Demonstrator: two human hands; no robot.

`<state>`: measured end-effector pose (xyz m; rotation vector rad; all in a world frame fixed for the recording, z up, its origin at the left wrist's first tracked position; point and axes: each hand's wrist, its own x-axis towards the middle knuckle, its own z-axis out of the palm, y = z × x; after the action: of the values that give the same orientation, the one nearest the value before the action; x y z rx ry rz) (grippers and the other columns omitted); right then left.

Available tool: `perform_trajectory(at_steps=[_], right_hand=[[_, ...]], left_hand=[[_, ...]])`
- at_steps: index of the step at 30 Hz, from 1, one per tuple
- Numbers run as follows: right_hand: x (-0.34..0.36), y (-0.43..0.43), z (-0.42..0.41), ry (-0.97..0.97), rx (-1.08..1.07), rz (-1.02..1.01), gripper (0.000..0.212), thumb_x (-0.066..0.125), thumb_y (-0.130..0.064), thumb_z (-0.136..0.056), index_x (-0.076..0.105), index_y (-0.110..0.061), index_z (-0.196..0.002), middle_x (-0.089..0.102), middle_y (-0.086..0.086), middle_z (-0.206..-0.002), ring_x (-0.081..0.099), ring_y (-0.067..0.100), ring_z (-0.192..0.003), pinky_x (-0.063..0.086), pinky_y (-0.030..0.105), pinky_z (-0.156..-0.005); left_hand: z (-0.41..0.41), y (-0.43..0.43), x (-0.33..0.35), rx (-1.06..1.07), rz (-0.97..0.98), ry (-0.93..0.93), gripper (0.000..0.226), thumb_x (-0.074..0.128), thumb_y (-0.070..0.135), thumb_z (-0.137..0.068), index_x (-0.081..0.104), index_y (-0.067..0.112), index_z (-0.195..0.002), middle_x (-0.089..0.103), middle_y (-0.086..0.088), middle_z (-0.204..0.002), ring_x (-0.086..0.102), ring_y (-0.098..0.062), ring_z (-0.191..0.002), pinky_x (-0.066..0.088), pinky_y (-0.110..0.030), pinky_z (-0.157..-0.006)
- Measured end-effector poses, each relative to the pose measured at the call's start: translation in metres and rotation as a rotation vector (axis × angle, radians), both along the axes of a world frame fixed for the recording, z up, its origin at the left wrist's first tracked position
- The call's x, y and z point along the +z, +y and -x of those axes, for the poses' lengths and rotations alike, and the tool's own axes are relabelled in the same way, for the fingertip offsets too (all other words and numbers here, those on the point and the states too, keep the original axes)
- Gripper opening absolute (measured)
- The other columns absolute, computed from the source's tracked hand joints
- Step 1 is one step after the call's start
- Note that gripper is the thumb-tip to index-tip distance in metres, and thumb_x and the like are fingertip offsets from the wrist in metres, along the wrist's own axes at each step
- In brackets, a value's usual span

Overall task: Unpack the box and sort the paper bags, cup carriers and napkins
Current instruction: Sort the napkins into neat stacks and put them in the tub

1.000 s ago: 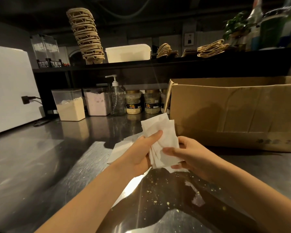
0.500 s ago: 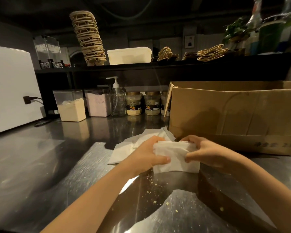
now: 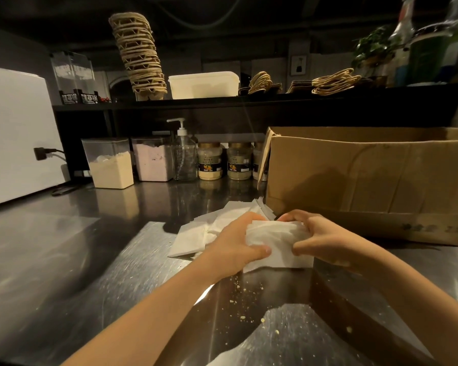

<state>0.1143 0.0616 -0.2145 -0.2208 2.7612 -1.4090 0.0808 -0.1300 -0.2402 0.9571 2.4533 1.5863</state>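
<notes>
A stack of white napkins (image 3: 278,241) stands on edge on the steel counter (image 3: 64,260), held from both sides. My left hand (image 3: 236,247) grips its left end with the thumb across the front. My right hand (image 3: 325,239) grips its right end, fingers curled over the top. More loose napkins (image 3: 193,236) lie flat behind my left hand. The open cardboard box (image 3: 368,180) sits just behind and to the right. On the shelf stand a tall stack of cup carriers (image 3: 140,54) and paper bags (image 3: 336,81) lying flat with twisted handles.
Along the back of the counter stand two powder containers (image 3: 111,165), a pump bottle (image 3: 184,154) and jars (image 3: 209,161). A white tub (image 3: 204,84) sits on the shelf. A white appliance (image 3: 13,136) fills the left side. Crumbs (image 3: 249,289) dot the counter near me.
The napkin stack, held upright a second ago, has been turned sideways and lowered onto the counter. Both hands have shifted to its ends.
</notes>
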Motion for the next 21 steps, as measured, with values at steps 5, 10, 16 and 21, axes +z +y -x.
perform_trajectory(at_steps=[5, 10, 16, 21], right_hand=[[0.0002, 0.0023, -0.0006, 0.104, 0.027, 0.019, 0.056, 0.067, 0.005, -0.077, 0.048, -0.023, -0.122, 0.054, 0.0, -0.111, 0.059, 0.015, -0.097, 0.054, 0.02, -0.078], [-0.0018, 0.0017, 0.0016, 0.088, 0.035, -0.002, 0.054, 0.071, -0.014, -0.066, 0.051, -0.029, -0.114, 0.055, 0.002, -0.113, 0.059, 0.017, -0.101, 0.054, 0.026, -0.085], [-0.0051, 0.0032, 0.004, 0.107, 0.027, -0.034, 0.05, 0.07, -0.003, -0.075, 0.053, -0.024, -0.117, 0.057, 0.002, -0.112, 0.061, 0.017, -0.098, 0.056, 0.03, -0.086], [-0.0068, 0.0022, 0.0033, 0.075, 0.027, -0.131, 0.052, 0.07, -0.018, -0.075, 0.049, -0.027, -0.122, 0.055, 0.0, -0.114, 0.06, 0.018, -0.101, 0.056, 0.033, -0.088]], left_hand=[[0.002, -0.0023, 0.0004, -0.016, -0.081, -0.022, 0.057, 0.075, 0.009, -0.081, 0.047, 0.033, -0.124, 0.052, 0.003, -0.12, 0.059, -0.012, -0.102, 0.056, -0.022, -0.081], [0.0014, -0.0021, -0.0002, -0.018, -0.038, -0.028, 0.057, 0.075, 0.011, -0.082, 0.046, 0.034, -0.125, 0.053, 0.005, -0.119, 0.058, -0.015, -0.106, 0.056, -0.027, -0.089], [0.0023, -0.0017, -0.0003, -0.005, -0.016, 0.023, 0.057, 0.075, 0.011, -0.082, 0.047, 0.033, -0.125, 0.051, 0.012, -0.114, 0.056, -0.012, -0.103, 0.056, -0.024, -0.086], [0.0008, -0.0024, -0.0012, -0.032, 0.053, -0.002, 0.061, 0.076, 0.018, -0.082, 0.039, 0.043, -0.124, 0.047, 0.016, -0.115, 0.053, -0.005, -0.102, 0.052, -0.019, -0.087]])
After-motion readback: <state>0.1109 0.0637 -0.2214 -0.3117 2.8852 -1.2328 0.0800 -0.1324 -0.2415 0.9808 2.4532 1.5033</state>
